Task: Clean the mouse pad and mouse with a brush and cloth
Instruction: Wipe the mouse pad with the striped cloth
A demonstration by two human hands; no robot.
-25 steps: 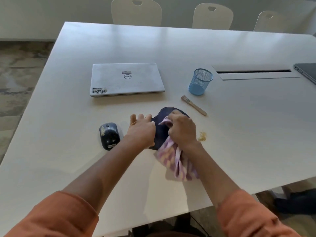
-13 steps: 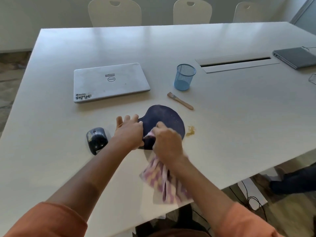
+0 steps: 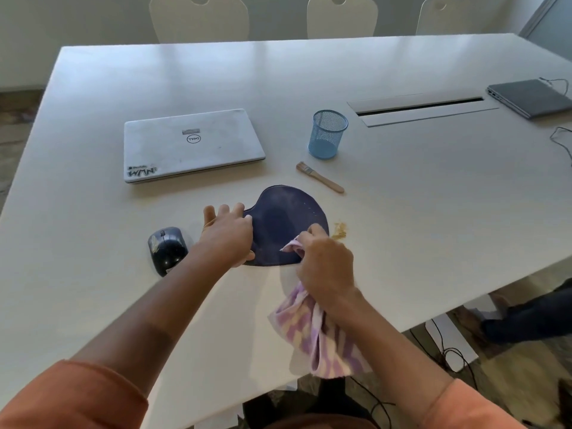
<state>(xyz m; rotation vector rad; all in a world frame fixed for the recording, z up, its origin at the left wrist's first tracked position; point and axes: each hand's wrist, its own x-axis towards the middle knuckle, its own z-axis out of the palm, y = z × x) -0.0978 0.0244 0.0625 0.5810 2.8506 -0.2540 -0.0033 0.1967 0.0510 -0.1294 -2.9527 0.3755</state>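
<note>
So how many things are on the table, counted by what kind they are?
Laptops: 2, white and grey
Mouse: 1
Mouse pad: 1
Brush: 1
Mesh cup: 1
Cloth: 1
Crumb pile: 1
Total: 8

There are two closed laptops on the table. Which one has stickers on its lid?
The white laptop, lying beyond the left hand. Its lid carries a corner sticker and a small label. The grey laptop at the far right edge shows a plain lid.
</note>
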